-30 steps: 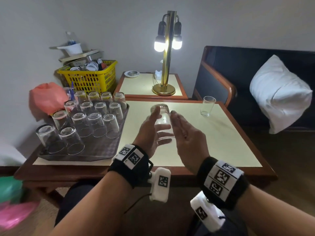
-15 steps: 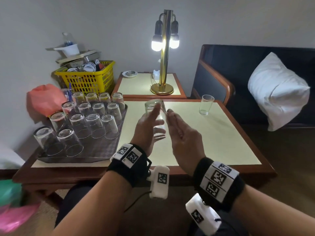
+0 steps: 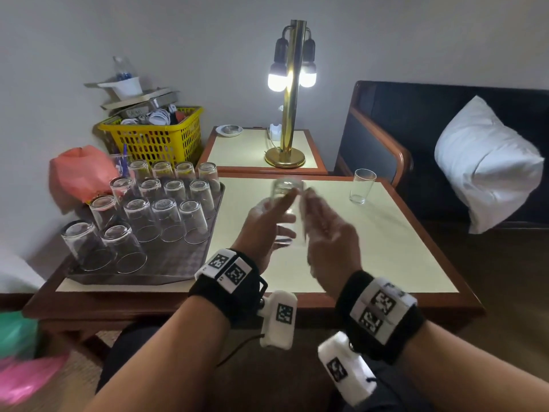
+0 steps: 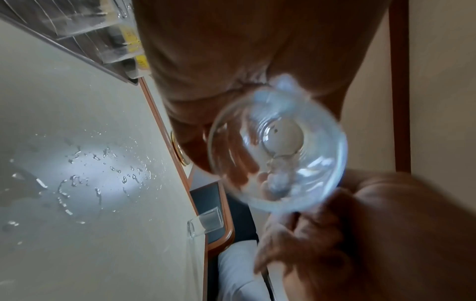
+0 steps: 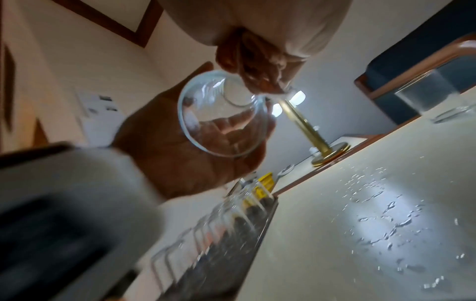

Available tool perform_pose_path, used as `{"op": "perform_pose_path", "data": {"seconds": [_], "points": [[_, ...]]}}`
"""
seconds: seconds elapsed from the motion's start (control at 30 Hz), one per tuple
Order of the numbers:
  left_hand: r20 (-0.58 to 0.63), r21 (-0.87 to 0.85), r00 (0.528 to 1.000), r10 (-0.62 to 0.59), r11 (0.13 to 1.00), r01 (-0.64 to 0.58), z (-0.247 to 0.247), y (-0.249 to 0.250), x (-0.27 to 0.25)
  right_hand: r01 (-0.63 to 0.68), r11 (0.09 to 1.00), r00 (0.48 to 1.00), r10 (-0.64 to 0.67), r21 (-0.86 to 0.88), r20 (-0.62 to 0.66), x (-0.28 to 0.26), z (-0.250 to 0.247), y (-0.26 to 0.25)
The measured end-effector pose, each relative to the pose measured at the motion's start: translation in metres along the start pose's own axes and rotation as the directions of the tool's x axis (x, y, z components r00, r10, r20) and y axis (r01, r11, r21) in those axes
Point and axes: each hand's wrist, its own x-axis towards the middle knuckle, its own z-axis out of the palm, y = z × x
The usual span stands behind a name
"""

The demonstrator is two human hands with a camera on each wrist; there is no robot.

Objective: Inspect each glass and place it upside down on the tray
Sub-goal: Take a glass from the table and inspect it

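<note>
A clear glass [image 3: 286, 191] is held above the cream table [image 3: 386, 248], base up and mouth toward my wrists. My left hand [image 3: 264, 221] grips it, with its fingers wrapped round the side and showing through the glass [image 4: 278, 146]. My right hand [image 3: 326, 230], blurred, lies flat against the glass [image 5: 221, 114] on the other side with straight fingers. On the left, a grey tray [image 3: 166, 263] carries several glasses [image 3: 166, 215] standing upside down. One more glass [image 3: 362, 185] stands upright at the table's far right.
Water drops [image 4: 90, 173] lie on the tabletop under my hands. A lit brass lamp [image 3: 289, 96] stands on a side table behind. A yellow basket [image 3: 154, 138] and a pink bag [image 3: 80, 171] sit behind the tray. A dark sofa with a white pillow [image 3: 487, 162] is at right.
The glass stays between both hands above the table. The hands have shifted slightly, and the right hand is blurred now.
</note>
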Motion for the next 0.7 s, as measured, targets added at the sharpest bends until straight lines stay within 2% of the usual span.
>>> {"op": "perform_pose_path", "data": {"seconds": [0.07, 0.13, 0.2, 0.27, 0.33, 0.4, 0.47, 0.53, 0.6, 0.67, 0.7], "points": [[-0.038, -0.065, 0.998, -0.05, 0.997, 0.047, -0.002, 0.004, 0.001, 0.032, 0.999, 0.997, -0.031, -0.021, 0.072, -0.01, 0.003, 0.001], [0.044, -0.016, 0.992, -0.12, 0.993, 0.12, 0.0, 0.002, -0.001, -0.011, 1.0, 1.0, 0.011, 0.029, -0.006, 0.002, -0.001, 0.003], [0.091, 0.07, 0.992, -0.093, 0.994, 0.086, 0.003, -0.004, -0.004, -0.064, 0.996, 0.994, 0.069, 0.068, -0.083, 0.013, -0.004, 0.002], [0.006, 0.048, 0.999, -0.033, 0.998, 0.033, 0.003, -0.004, -0.001, -0.004, 1.0, 1.0, 0.005, 0.023, -0.025, 0.003, 0.001, 0.003], [-0.031, -0.019, 0.998, -0.053, 0.998, 0.052, 0.0, -0.002, 0.0, 0.073, 0.996, 0.996, -0.07, -0.055, 0.062, -0.009, 0.004, 0.006], [0.059, 0.0, 0.99, -0.126, 0.992, 0.126, 0.002, -0.002, -0.001, 0.032, 0.999, 0.999, -0.032, -0.026, -0.007, 0.002, -0.002, 0.009], [0.115, 0.064, 0.989, -0.098, 0.994, 0.091, 0.007, -0.006, -0.003, -0.041, 0.998, 0.995, 0.044, 0.037, -0.088, 0.014, -0.009, 0.006], [0.011, 0.051, 1.0, -0.024, 0.998, 0.023, 0.01, -0.004, -0.001, 0.006, 1.0, 0.999, -0.006, -0.011, -0.035, 0.005, -0.007, 0.004], [-0.067, -0.019, 0.997, -0.047, 0.999, 0.046, 0.008, -0.002, 0.003, 0.078, 0.993, 0.996, -0.073, -0.089, 0.058, -0.009, -0.002, 0.005], [0.009, -0.021, 0.991, -0.137, 0.99, 0.137, 0.009, -0.004, 0.002, 0.039, 0.997, 0.999, -0.039, -0.065, 0.006, 0.0, -0.008, 0.007], [0.062, 0.022, 0.988, -0.142, 0.99, 0.14, 0.011, -0.006, 0.001, -0.001, 1.0, 0.999, 0.0, -0.026, -0.042, 0.007, -0.012, 0.004]]}}
